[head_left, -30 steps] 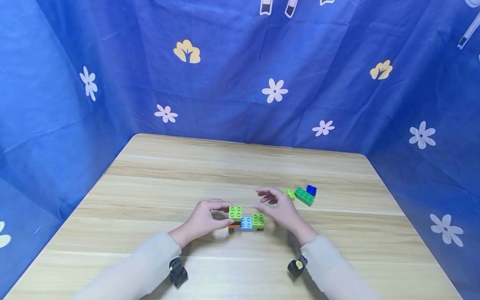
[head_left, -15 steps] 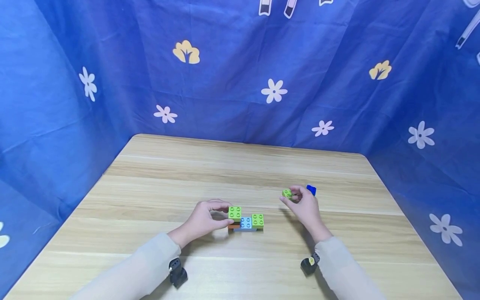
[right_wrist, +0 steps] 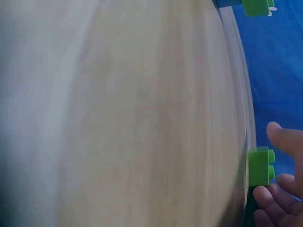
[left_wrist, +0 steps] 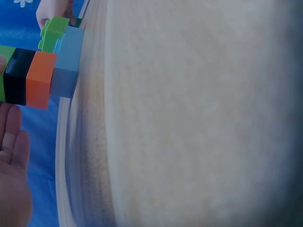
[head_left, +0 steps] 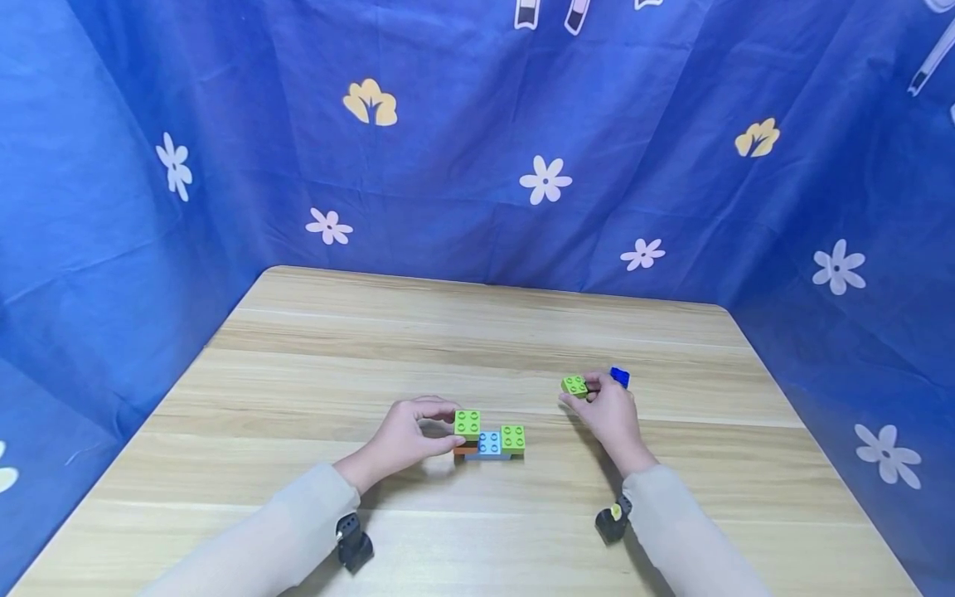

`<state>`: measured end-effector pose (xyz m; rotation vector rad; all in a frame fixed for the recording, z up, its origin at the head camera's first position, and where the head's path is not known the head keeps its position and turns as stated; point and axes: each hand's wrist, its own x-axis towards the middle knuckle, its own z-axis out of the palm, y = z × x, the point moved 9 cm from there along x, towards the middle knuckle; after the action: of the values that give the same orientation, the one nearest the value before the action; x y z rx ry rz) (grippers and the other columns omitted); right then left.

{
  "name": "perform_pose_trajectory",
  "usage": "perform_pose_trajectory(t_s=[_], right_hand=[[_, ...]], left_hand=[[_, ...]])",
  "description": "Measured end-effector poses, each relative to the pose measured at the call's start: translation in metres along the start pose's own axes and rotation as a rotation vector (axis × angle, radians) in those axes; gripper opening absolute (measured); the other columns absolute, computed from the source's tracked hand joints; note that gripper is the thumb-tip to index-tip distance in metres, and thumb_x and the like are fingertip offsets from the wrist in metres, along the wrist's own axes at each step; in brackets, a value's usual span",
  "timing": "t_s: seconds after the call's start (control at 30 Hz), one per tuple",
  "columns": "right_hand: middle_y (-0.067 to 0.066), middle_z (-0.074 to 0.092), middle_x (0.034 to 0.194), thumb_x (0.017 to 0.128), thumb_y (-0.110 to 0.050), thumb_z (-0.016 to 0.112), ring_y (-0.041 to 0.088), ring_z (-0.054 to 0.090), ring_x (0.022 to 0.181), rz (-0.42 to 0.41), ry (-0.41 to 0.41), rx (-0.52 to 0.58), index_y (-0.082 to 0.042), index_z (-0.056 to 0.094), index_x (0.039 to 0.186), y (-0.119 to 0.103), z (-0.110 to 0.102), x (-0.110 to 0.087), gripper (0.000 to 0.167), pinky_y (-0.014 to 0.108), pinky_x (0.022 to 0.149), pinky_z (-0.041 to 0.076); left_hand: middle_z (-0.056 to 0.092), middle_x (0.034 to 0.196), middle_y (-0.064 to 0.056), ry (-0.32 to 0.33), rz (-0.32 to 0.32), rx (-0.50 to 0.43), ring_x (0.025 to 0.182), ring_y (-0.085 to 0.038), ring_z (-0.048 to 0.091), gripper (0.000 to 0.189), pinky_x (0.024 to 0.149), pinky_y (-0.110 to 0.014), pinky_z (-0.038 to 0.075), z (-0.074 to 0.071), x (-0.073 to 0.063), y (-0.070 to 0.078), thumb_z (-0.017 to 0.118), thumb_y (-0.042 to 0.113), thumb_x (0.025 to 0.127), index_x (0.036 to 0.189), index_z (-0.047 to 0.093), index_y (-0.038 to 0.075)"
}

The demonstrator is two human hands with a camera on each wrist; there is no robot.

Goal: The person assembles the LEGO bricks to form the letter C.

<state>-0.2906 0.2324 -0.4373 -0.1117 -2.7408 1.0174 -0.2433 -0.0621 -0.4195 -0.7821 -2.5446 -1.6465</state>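
My left hand (head_left: 395,442) pinches a lime green brick (head_left: 467,423) between thumb and fingers. That brick tops a joined stack: below it come a black brick (left_wrist: 19,75), an orange brick (left_wrist: 40,78) and a light blue brick (head_left: 489,444). Another lime green brick (head_left: 513,439) sits on the light blue brick's right end. Farther right, my right hand (head_left: 615,419) reaches around a loose lime green brick (head_left: 574,386). In the right wrist view the thumb stands apart from this brick, while the fingers lie close beside it. A dark green brick (right_wrist: 250,213) is mostly hidden by this hand.
A dark blue brick (head_left: 619,377) lies just beyond the right hand. The wooden table (head_left: 448,531) ends at a back edge against a blue curtain (head_left: 462,166) with flower prints.
My right hand has moved right and away from the stack to the loose lime green brick, covering the dark green one. The left hand and stack have stayed in place.
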Motion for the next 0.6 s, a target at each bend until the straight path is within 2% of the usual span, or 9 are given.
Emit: perform_pose_trajectory(t_s=[0.3, 0.6], right_hand=[[0.01, 0.068, 0.095, 0.075, -0.034, 0.08, 0.021, 0.064, 0.082, 0.02, -0.014, -0.066, 0.0, 0.063, 0.11, -0.001, 0.007, 0.002, 0.051, 0.037, 0.071, 0.053], [0.008, 0.067, 0.088, 0.076, -0.017, 0.077, 0.019, 0.062, 0.077, -0.049, -0.015, -0.042, 0.002, 0.065, 0.111, -0.014, 0.012, 0.0, 0.042, 0.035, 0.067, 0.053]], left_hand=[[0.068, 0.105, -0.002, -0.004, -0.009, 0.004, 0.095, -0.023, 0.064, 0.036, 0.087, -0.042, 0.051, 0.0, -0.001, 0.001, 0.082, 0.015, 0.075, 0.108, 0.07, 0.006], [0.068, 0.104, -0.001, -0.001, -0.007, 0.009, 0.094, -0.02, 0.064, 0.036, 0.087, -0.041, 0.051, 0.0, -0.001, 0.002, 0.082, 0.015, 0.074, 0.108, 0.07, 0.007]])
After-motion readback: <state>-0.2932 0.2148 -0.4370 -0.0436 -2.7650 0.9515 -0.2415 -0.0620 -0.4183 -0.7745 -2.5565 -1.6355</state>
